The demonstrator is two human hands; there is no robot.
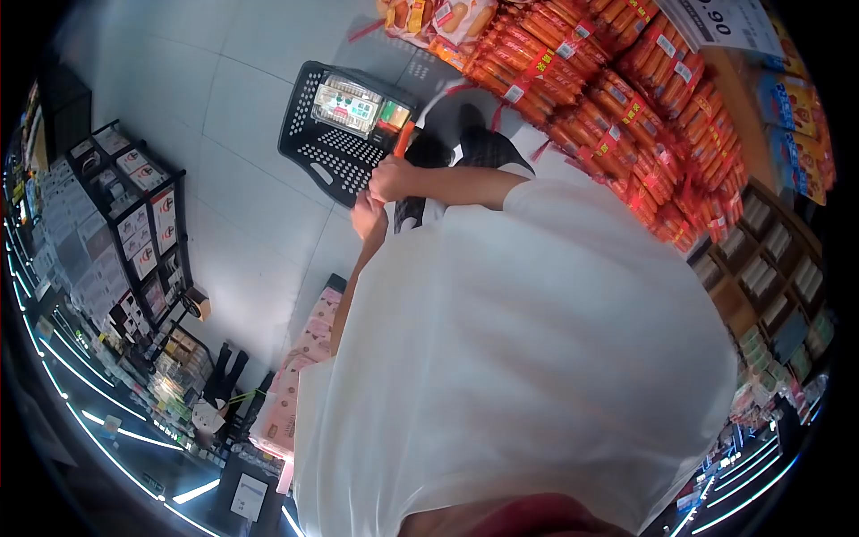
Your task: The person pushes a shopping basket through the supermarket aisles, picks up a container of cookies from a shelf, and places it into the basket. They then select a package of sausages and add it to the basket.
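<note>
My right hand [391, 179] is closed around the orange handle [404, 139] of a black shopping basket [295, 121]. Just below it, my left hand [367, 216] is also closed, in line with the handle beside the basket's rim; its fingers partly hide what they grip. The basket has perforated walls. Inside lies a clear plastic food pack [347, 105] with a white and green label. A smaller green and red pack [392, 116] sits beside it, near the handle.
Bundled red-orange sausage packs [617, 134] are piled at the right, under a price sign [723, 27]. Pink cartons [309, 340] stack close by my left arm. A black rack [134, 210] of boxes stands left on the grey tiled floor [242, 170]. Another person [215, 407] is farther off.
</note>
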